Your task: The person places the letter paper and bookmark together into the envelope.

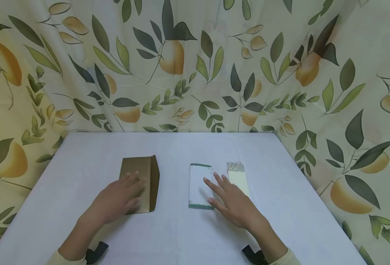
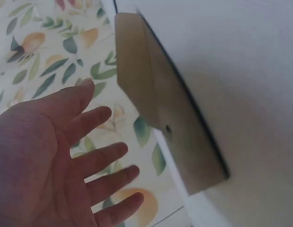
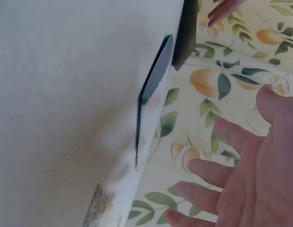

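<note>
Over the table, my left hand [image 1: 118, 198] hovers with spread fingers above a brown envelope-like piece [image 1: 147, 197] with a folded flap along its right side. The left wrist view shows this brown piece [image 2: 151, 90] edge-on, a small dark hole in it and the palm apart from it. My right hand [image 1: 234, 206], fingers spread, is above the table between a white folded card [image 1: 199, 186] with green edges and a cream strip [image 1: 237, 178] with a speckled, glittery top. In the right wrist view the folded card [image 3: 158, 71] stands slightly bent; that palm holds nothing.
A white cloth [image 1: 175, 235] covers the table. Its far edge meets a curtain [image 1: 195, 92] printed with fruit and leaves, which also runs along both sides. A black strap [image 1: 97, 253] sits at the left wrist, another [image 1: 254, 255] at the right.
</note>
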### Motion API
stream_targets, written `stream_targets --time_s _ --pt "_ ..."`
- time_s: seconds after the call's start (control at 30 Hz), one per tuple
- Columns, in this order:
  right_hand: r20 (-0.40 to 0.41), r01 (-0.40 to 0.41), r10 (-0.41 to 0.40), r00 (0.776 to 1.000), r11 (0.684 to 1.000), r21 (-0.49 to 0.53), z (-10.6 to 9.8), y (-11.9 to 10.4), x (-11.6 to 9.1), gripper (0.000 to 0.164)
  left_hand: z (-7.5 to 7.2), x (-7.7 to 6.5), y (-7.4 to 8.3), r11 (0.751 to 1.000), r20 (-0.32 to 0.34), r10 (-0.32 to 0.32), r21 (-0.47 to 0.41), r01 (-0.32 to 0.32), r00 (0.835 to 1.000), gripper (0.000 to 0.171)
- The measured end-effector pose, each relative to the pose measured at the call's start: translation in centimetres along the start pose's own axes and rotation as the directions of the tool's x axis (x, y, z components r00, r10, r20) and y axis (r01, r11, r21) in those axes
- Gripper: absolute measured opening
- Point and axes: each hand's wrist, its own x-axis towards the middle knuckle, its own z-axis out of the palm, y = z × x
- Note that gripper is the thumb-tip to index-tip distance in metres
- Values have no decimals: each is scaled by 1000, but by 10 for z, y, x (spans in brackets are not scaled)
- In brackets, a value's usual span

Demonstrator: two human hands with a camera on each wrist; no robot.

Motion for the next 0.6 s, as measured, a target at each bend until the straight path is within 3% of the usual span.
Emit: stream_targets --time_s 0.17,0.27,0.43,0.6 --pt "24 -38 38 999 999 24 2 -2 0 61 9 5 2 1000 7 7 -13 -7 1000 52" --pt "27 -54 54 998 998 9 2 -3 2 59 15 11 3 1000 -4 -22 20 22 1000 52" --pt "48 -82 82 995 997 -10 1 -2 3 53 25 26 12 986 -34 -155 63 157 987 55" --pt "68 -90 90 994 996 -9 -1 -2 6 50 27 35 18 957 62 -289 11 289 955 55"
